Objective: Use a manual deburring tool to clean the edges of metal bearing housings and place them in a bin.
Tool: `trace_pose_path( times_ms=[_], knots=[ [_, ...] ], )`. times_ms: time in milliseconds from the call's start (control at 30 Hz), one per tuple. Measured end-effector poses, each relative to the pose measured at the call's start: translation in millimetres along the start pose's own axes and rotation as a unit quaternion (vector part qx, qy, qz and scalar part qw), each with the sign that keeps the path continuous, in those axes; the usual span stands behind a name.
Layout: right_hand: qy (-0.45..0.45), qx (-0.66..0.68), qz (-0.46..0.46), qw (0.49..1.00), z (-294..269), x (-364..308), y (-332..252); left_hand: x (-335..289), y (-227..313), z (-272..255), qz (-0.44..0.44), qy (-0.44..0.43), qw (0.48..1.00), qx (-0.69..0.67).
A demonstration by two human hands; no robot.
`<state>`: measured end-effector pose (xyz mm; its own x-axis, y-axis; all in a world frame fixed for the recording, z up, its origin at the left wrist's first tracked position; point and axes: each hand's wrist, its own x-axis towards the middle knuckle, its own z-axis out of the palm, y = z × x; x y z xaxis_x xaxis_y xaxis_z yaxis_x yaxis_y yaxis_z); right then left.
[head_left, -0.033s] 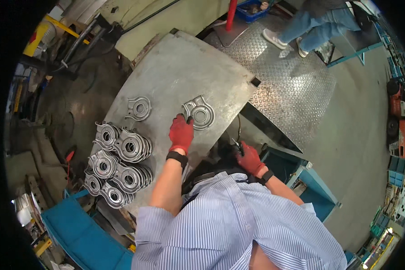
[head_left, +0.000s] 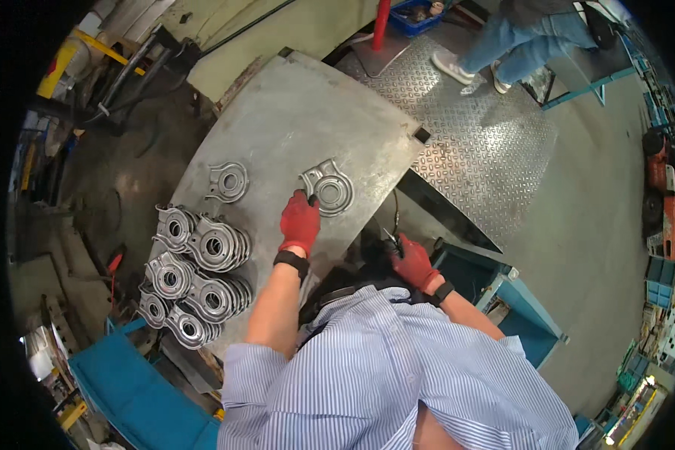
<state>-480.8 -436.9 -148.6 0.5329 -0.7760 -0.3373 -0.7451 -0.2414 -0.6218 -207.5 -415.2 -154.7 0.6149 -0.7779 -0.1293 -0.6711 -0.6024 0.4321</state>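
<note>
Off the near left corner of the table (head_left: 277,112) I see a blue bin (head_left: 135,397), its inside facing up. Along the table's left edge sit the stacks (head_left: 216,247) of grey metal parts, ringed and each with a tab, piled close together and leaning on one another. Just beyond the stacks, lying flat on the table's left half, is a lone part (head_left: 232,182). Over the middle of the table comes the left hand (head_left: 301,217), red-gloved, a black band (head_left: 292,261) at its wrist; its bent fingertips are at the near left edge of another part (head_left: 331,191), which lies flat on the table's right half. Whether they pinch it or only rest against it, I can't tell. Past the table's far edge stands a red post (head_left: 380,26). Off the table's near right edge, a thin hose (head_left: 396,210) leads to a small dark tool (head_left: 394,241), and the right hand (head_left: 415,264), also red-gloved, has its fingers closed around it. Right of the table spreads a tread plate (head_left: 487,142), where a co-worker's legs (head_left: 517,49) show in jeans. Nearer, right of the table, stands a blue crate (head_left: 536,319).
</note>
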Motion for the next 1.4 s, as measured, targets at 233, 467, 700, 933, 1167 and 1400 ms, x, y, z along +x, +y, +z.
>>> trace_pose_path(
  times_ms=[233, 467, 700, 933, 1167, 1400],
  knots=[
    [0.025, -0.013, -0.081, 0.996, 6, 11, 2, -37, 11, 6, -0.036, -0.076, 0.996, -0.038],
    [-0.089, -0.046, -0.085, 0.991, 9, 10, -17, -68, 17, -4, -0.110, -0.074, 0.988, -0.085],
    [-0.108, -0.054, -0.092, 0.988, 25, 17, -14, -62, 11, 16, -0.107, -0.097, 0.987, -0.066],
    [-0.084, -0.062, -0.101, 0.989, 34, 13, -12, -60, 8, 24, -0.090, -0.081, 0.992, -0.049],
    [-0.064, -0.029, -0.090, 0.993, 39, 11, -14, -58, 11, 19, -0.096, -0.105, 0.989, -0.046],
    [-0.063, -0.028, -0.097, 0.993, 39, 14, -15, -56, 11, 20, -0.092, -0.100, 0.989, -0.055]
  ],
)
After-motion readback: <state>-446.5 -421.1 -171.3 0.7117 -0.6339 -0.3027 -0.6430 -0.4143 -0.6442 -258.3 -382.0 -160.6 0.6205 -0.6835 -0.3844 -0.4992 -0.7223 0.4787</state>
